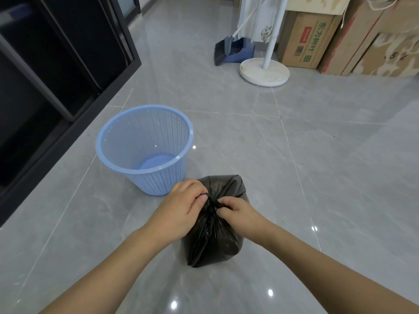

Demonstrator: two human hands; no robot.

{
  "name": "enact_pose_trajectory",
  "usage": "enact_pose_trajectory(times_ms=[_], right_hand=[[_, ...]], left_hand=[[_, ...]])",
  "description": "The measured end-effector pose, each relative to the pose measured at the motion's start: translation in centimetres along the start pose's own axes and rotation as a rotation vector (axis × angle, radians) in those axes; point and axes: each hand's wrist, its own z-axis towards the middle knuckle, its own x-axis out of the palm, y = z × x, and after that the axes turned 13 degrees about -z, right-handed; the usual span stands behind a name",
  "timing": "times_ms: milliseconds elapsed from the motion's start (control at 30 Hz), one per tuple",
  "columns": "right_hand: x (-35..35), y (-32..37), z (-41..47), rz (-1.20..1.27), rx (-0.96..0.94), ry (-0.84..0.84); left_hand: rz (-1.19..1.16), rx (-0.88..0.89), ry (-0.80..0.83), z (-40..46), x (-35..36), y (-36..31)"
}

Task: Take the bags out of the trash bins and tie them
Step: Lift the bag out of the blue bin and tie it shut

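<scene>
head view: both hands (181, 208) (238, 214) pinch black bag (213, 236) beside blue bin (145, 148).

Both forearms bare, extended forward, converging. Left hand (181, 208) and right hand (238, 214) close together, fingers curled, pinching gathered bag neck (212, 206).

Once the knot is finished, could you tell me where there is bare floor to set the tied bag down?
Bare tile lies right of the black bag, up to the white round stand base. Crowded: the blue bin just left of the bag, and the cardboard boxes and dustpan along the far wall.
</scene>
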Motion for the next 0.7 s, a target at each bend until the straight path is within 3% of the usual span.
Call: enact_pose_trajectory(times_ms=[133, 267, 400, 567, 700], right_hand=[[0.5, -0.2, 0.3, -0.12, -0.041, -0.017], [1.2, -0.1, 0.8, -0.344, -0.09, -0.167], [1.3, -0.2, 1.3, -0.41, -0.1, -0.261], [0.9, -0.1, 1.1, -0.463, -0.129, -0.246], [0.4, -0.3, 0.8, -0.659, -0.147, -0.249]], left_hand=[[-0.038, -0.021, -0.002, 0.6, 0.0, -0.4], [-0.051, -0.048, -0.038, 0.8, 0.5, -0.9], [-0.128, -0.091, -0.05, 0.9, 0.5, -1.4], [-0.091, -0.163, -0.094, 1.0, -0.1, -1.5], [0.004, -0.214, -0.119, 0.7, -0.3, -1.1]])
